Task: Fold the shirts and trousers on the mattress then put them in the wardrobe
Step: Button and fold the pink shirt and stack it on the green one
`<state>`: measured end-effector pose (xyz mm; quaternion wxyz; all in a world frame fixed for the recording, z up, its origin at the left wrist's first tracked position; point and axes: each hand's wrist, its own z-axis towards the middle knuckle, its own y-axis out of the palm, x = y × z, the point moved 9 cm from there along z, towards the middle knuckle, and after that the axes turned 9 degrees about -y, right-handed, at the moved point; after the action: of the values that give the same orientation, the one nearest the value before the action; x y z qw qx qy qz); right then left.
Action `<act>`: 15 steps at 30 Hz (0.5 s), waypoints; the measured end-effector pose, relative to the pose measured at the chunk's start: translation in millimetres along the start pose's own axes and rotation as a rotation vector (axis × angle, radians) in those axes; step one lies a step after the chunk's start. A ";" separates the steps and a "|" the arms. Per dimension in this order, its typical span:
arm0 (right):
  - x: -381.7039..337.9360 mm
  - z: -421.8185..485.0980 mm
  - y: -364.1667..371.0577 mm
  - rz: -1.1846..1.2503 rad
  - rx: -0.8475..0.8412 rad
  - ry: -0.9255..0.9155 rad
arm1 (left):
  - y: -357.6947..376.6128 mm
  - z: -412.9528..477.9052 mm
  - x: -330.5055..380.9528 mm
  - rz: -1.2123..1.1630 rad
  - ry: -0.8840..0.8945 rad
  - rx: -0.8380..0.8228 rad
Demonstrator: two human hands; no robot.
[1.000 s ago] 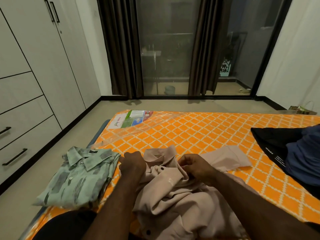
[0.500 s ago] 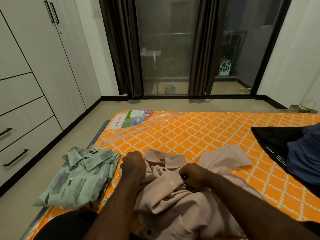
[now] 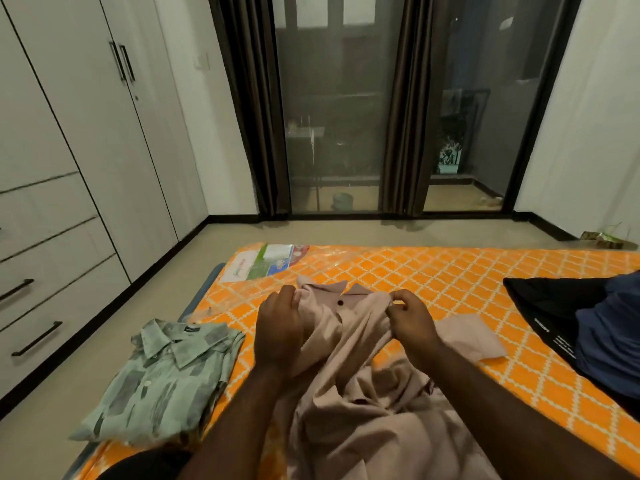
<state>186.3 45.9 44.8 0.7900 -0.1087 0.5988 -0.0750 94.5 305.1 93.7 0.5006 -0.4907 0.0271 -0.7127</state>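
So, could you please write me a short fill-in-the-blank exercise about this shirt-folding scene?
The left hand and right hand grip the pale pink shirt near its ____.
The folded green shirt lies to the person's ____ of it.
The mattress has a white lattice pattern on ____.
Missing words: collar; left; orange.
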 end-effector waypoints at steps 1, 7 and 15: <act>-21.9 7.9 -8.8 0.039 0.019 -0.035 | -8.9 10.1 8.3 -0.057 0.010 0.008; -182.2 55.8 -48.0 -0.260 -0.007 -0.431 | -72.1 99.3 89.9 -0.055 0.221 0.032; -352.2 117.5 -149.3 -0.689 0.044 -0.706 | -187.3 205.3 201.1 0.266 0.536 0.087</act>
<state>205.4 -1.0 441.8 0.8759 -0.3025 0.2221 -0.3031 111.5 342.2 434.3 0.5854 -0.2552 0.1917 -0.7453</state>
